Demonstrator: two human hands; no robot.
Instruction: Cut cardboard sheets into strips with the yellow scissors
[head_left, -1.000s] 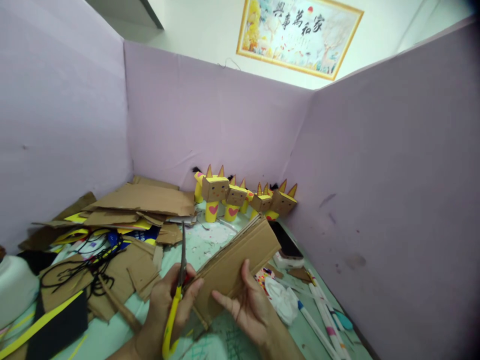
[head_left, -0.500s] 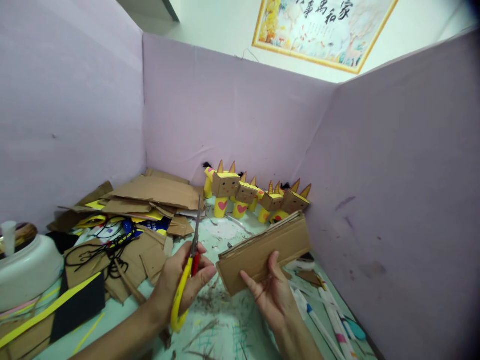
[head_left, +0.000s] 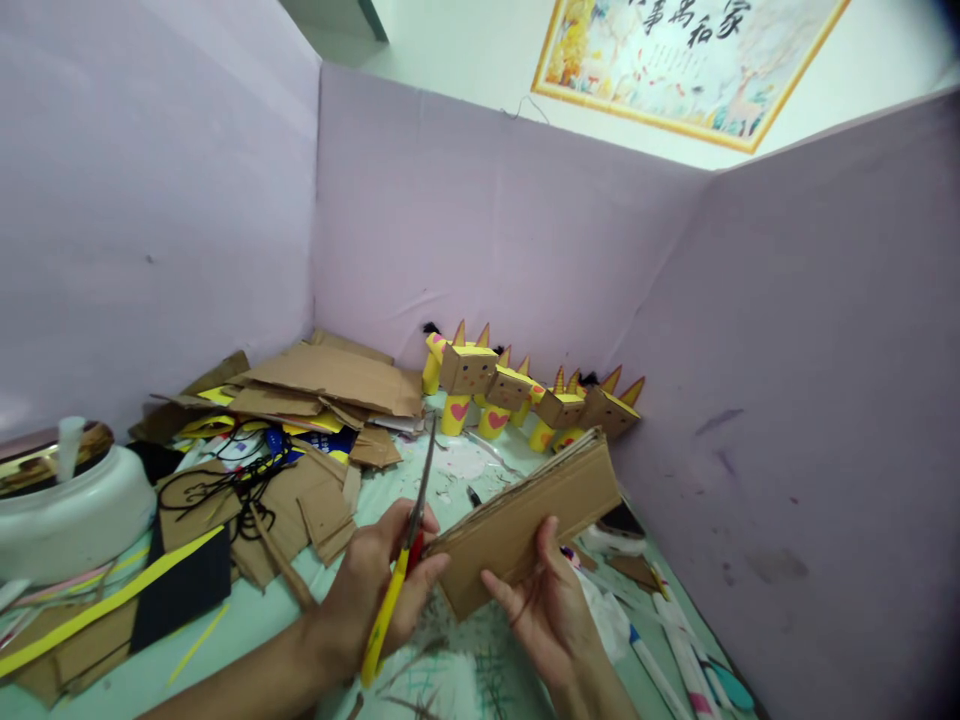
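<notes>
My left hand (head_left: pixel 367 575) is closed around scissors (head_left: pixel 387 618) with yellow and red handles, their blades pointing up and away. Its thumb and fingertips are at the left end of a folded or layered piece of brown cardboard (head_left: pixel 525 525); whether they pinch it I cannot tell. My right hand (head_left: pixel 553 625) grips that cardboard from below, thumb and a finger showing on the near face, the others hidden behind. Beyond it stand several cardboard-faced figures (head_left: pixel 469 370) with yellow bodies, pointed horns and pink hearts.
Cardboard sheets (head_left: pixel 337 378), black cord (head_left: pixel 259 480) and yellow and black strips lie at left beside a white pot (head_left: pixel 90 520). Markers (head_left: pixel 679 640) and a white plastic bag (head_left: pixel 604 610) are at right. Purple panels (head_left: pixel 480 220) wall the table on three sides.
My left hand with the scissors has come closer to the cardboard, its fingertips now at the left end. The view has turned slightly left, so the background sits further right.
</notes>
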